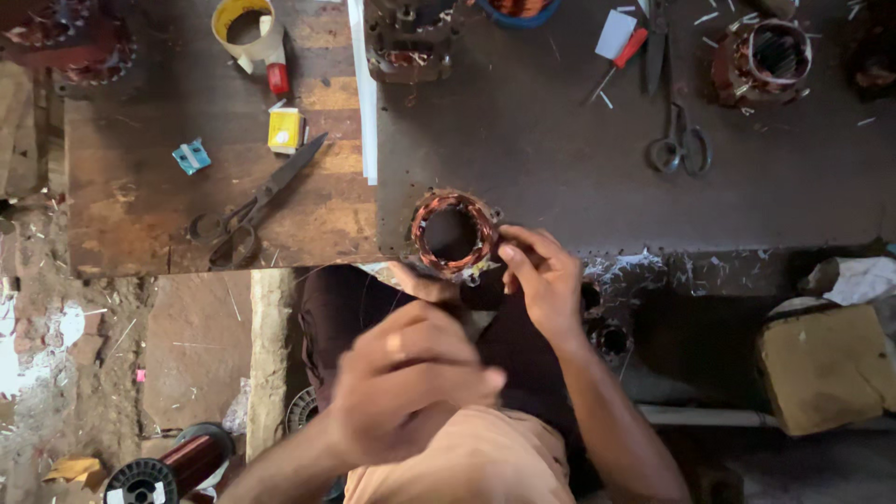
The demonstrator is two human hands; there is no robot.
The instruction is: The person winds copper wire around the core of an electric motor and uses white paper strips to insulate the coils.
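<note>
At the centre of the frame the wound stator (pixel 454 233) sits at the bench edge (pixel 653 245), copper coils already in its slots. The right hand (pixel 541 280) pinches at its rim, fingers narrow. The left hand (pixel 406 378), lower centre, is curled loosely, apparently drawing fine wire; tying off seems unfinished.

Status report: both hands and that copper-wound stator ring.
Right hand touching round copper-wound stator ring at bench edge. Left hand raised, closed, contents unclear. Nothing blocking.

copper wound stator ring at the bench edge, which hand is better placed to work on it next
Probably the right hand: its fingers already touch the stator ring. The left hand is raised nearer the body, apart from it.
</note>
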